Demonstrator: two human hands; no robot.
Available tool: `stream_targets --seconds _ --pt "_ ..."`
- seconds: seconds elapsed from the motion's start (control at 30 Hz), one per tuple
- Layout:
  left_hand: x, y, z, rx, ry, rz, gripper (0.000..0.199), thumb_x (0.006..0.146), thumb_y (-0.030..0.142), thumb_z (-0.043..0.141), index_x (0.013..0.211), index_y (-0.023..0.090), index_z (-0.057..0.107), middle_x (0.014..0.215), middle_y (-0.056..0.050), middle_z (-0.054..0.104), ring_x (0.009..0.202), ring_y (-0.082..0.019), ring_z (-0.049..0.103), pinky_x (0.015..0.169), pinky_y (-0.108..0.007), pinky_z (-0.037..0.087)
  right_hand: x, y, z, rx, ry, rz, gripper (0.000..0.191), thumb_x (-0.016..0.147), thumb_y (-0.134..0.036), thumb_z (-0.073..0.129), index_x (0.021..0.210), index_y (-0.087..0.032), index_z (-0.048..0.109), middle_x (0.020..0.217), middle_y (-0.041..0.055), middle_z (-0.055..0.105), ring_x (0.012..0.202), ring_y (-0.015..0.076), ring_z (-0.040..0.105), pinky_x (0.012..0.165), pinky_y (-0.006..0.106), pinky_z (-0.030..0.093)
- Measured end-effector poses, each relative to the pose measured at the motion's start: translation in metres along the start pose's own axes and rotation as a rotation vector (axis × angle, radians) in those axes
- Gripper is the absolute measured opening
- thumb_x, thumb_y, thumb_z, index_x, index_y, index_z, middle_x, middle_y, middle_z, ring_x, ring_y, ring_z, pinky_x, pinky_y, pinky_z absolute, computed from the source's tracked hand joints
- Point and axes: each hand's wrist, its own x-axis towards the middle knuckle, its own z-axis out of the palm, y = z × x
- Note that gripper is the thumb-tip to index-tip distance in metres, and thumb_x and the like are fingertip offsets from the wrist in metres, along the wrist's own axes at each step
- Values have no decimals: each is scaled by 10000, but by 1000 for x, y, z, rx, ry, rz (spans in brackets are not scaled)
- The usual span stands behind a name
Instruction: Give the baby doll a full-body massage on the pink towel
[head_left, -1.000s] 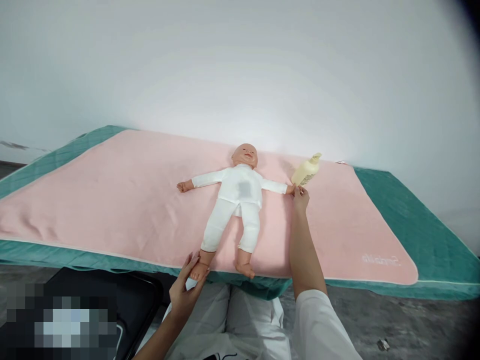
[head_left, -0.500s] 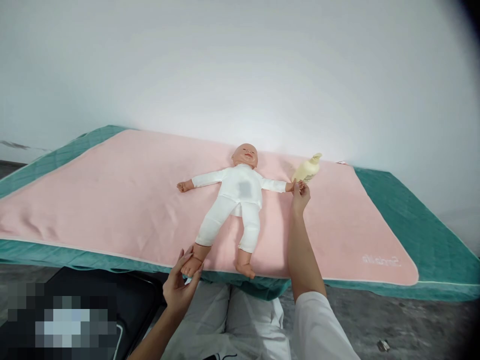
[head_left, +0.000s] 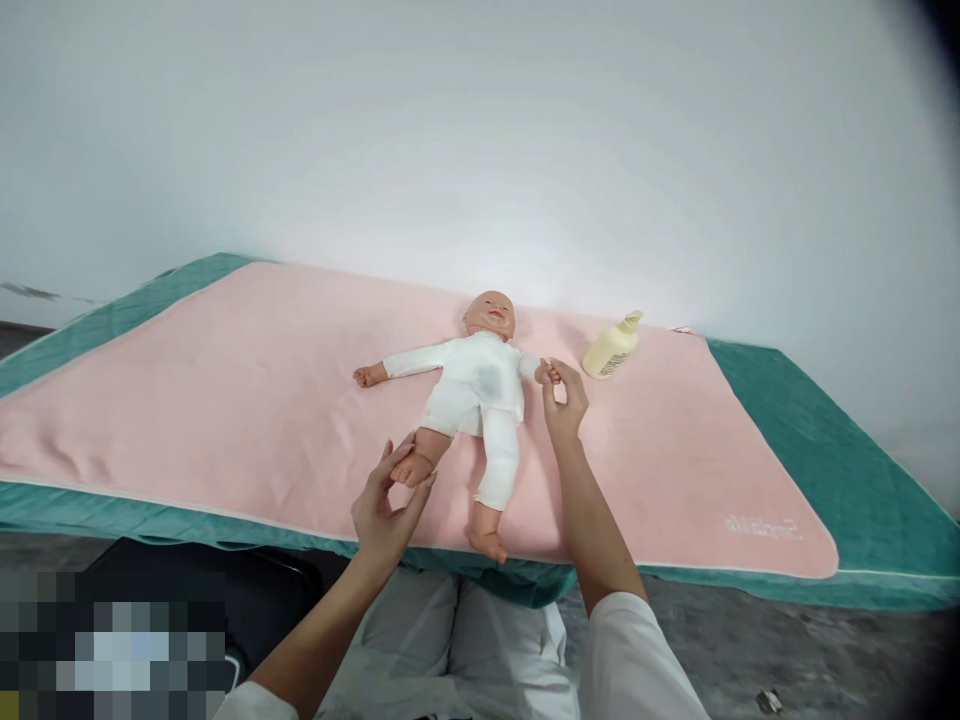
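From the head camera: a baby doll (head_left: 489,378) in white clothes lies face up on a pink mat (head_left: 247,400). The left hand (head_left: 377,512) grips its right foot (head_left: 411,469), that leg drawn up; the right hand (head_left: 568,402) pinches its left fist (head_left: 548,373). A pump bottle (head_left: 609,350) stands nearby. The step seems to be flexing opposite limbs together; the next move calls for a gentle, even hold.

The small print (head_left: 615,364) on the pump bottle (head_left: 604,350), right of the baby doll (head_left: 500,462), is illegible. Below-left of the doll, pixelation (head_left: 120,645) hides part of a black object (head_left: 187,570).
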Motion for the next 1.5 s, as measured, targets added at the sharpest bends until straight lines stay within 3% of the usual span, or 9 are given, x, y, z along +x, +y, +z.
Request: stream_targets --seconds 0.17,0.3,0.6,0.9,1.17,1.37,1.5 --pt "29 15 9 11 -72 -71 484 831 320 717 1277 214 560 1279 -115 652 1281 -294 557 1025 -472 525 -8 -8 9 -147 -221 -195 263 945 -272 477 1071 -231 705 1093 83 735 1009 181 711 866 317 616" --pt "50 25 18 50 -100 -91 461 834 367 708 1250 217 577 1263 -97 665 1270 -281 568 1028 -465 525 -11 -17 12 -194 -327 -300 227 949 -269 513 1031 -248 724 1063 57 753 978 162 724 877 273 607" --pt "75 33 37 100 -118 -19 421 839 327 707 1228 239 572 1230 -48 685 1132 -225 663 1030 -424 528 -11 -23 11 -265 -293 -491 187 944 -218 550 1027 -245 715 1058 47 755 1007 143 714 886 249 599" --pt "80 29 39 89 -127 -31 429 839 318 705 1238 239 569 1241 -57 678 1141 -221 657 1021 -408 531 -14 -22 12 -192 -309 -486 184 927 -199 581 1049 -256 706 1068 51 745 1027 155 706 913 264 587" --pt "78 35 30 106 -115 -67 421 831 341 710 1217 230 583 1225 -55 688 1127 -232 666 1021 -429 533 -17 -7 12 -133 -176 -322 258 935 -196 516 1110 -243 700 1107 64 727 983 156 714 861 273 608" --pt "71 36 21 133 -121 -42 437 832 342 711 1234 238 576 1216 -50 699 1114 -241 675 1041 -463 519 -12 -2 8 56 -25 -69 267 920 -226 533 1143 -221 680 1099 87 699 1009 176 689 901 342 595" --pt "63 37 10 160 -138 14 436 837 310 711 1245 238 573 1234 -47 693 1146 -243 658 1095 -477 471 -3 0 1 131 92 244 298 894 -319 591 1144 -172 656 1121 104 684 1068 196 664 964 395 556"
